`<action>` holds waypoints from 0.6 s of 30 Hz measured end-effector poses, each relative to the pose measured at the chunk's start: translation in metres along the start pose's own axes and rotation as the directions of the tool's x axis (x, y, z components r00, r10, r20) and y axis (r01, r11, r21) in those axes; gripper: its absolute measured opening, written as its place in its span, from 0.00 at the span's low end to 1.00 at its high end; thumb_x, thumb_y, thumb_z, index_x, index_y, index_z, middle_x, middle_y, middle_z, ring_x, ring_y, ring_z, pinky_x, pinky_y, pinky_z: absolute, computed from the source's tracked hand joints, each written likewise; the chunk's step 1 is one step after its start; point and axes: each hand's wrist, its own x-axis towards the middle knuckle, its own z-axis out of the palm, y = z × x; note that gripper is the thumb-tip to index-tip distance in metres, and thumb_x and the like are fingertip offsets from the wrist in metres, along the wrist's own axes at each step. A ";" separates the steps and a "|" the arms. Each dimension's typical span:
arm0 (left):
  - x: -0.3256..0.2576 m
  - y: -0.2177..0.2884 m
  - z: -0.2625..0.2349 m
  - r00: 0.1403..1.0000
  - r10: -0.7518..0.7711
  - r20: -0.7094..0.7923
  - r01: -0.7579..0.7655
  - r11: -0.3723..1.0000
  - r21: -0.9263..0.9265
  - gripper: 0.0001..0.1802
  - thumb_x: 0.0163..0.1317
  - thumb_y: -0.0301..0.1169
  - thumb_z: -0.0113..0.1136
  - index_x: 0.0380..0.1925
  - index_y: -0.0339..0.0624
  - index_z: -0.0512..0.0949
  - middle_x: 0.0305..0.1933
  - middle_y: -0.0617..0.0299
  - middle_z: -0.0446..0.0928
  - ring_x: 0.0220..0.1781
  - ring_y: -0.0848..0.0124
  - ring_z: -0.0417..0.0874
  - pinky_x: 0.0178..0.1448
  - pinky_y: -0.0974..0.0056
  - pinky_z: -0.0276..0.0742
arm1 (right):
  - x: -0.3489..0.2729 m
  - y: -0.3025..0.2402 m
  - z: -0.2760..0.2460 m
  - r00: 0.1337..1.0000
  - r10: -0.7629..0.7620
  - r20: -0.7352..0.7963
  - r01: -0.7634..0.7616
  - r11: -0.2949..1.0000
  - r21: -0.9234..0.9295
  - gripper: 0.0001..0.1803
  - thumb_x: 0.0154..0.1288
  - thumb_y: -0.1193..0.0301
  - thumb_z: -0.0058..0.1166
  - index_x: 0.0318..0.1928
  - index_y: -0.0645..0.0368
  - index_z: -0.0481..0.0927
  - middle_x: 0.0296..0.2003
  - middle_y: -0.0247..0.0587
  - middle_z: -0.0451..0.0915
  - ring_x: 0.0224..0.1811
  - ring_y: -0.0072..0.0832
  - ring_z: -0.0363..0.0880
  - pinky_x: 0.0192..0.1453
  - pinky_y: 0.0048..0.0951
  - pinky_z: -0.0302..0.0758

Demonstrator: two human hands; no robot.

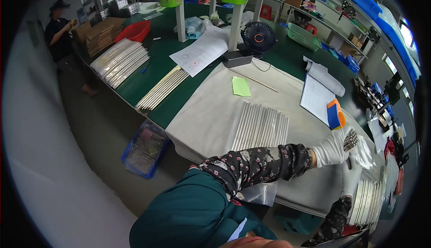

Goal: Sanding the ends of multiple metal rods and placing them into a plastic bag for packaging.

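Note:
Over the right side of the table, my gloved left hand (331, 150) is closed around a bundle of thin metal rods (351, 140), whose ends face up. Just below it my gloved right hand (351, 179) has its fingers drawn together at the edge of a clear plastic bag (364, 153); the fingertips are partly hidden. More rods in clear wrapping (366, 201) lie beside my right hand. In front of my left forearm, a flat clear pack of metal rods (261, 124) rests on the grey cloth (202, 124).
An orange and blue tape dispenser (335, 114) stands near my left hand, by papers (316, 99). Farther off are a green note (241, 86), a single rod (256, 81) and a black fan (259, 37). Rod stacks (120, 62) lie left. A blue crate (146, 151) sits below.

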 end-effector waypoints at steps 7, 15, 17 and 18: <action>-0.011 -0.012 0.002 1.000 0.001 -0.015 -0.002 0.997 -0.083 0.20 0.50 0.19 0.55 0.44 0.39 0.66 0.36 0.48 0.76 0.40 0.48 0.80 0.42 0.60 0.76 | -0.020 -0.034 -0.009 0.985 -0.161 -0.066 0.160 0.698 0.697 0.47 0.50 0.48 0.67 0.66 0.61 0.65 0.67 0.53 0.60 0.73 0.40 0.53 0.72 0.41 0.55; -0.064 -0.006 -0.047 0.836 -0.464 0.293 0.146 0.703 0.696 0.26 0.45 0.29 0.65 0.46 0.34 0.69 0.38 0.46 0.77 0.41 0.48 0.80 0.45 0.57 0.78 | -0.012 -0.122 0.017 0.976 0.094 -0.197 0.161 0.295 0.942 0.21 0.56 0.87 0.54 0.50 0.62 0.68 0.29 0.37 0.78 0.33 0.23 0.80 0.43 0.25 0.77; -0.071 -0.004 -0.068 0.738 -0.590 0.327 0.225 0.673 0.705 0.25 0.49 0.32 0.63 0.47 0.33 0.70 0.38 0.46 0.79 0.38 0.53 0.82 0.44 0.59 0.79 | -0.016 -0.111 0.016 0.981 0.187 -0.059 -0.017 0.379 0.925 0.16 0.58 0.85 0.53 0.47 0.62 0.68 0.28 0.37 0.77 0.31 0.23 0.80 0.37 0.24 0.78; -0.066 0.003 -0.083 0.620 -0.722 0.306 0.461 0.652 0.602 0.23 0.54 0.35 0.60 0.47 0.33 0.70 0.38 0.46 0.80 0.36 0.56 0.83 0.43 0.59 0.79 | -0.026 -0.123 0.013 0.983 0.129 -0.129 0.053 0.478 0.877 0.14 0.59 0.85 0.53 0.44 0.61 0.69 0.27 0.35 0.75 0.30 0.21 0.78 0.36 0.22 0.77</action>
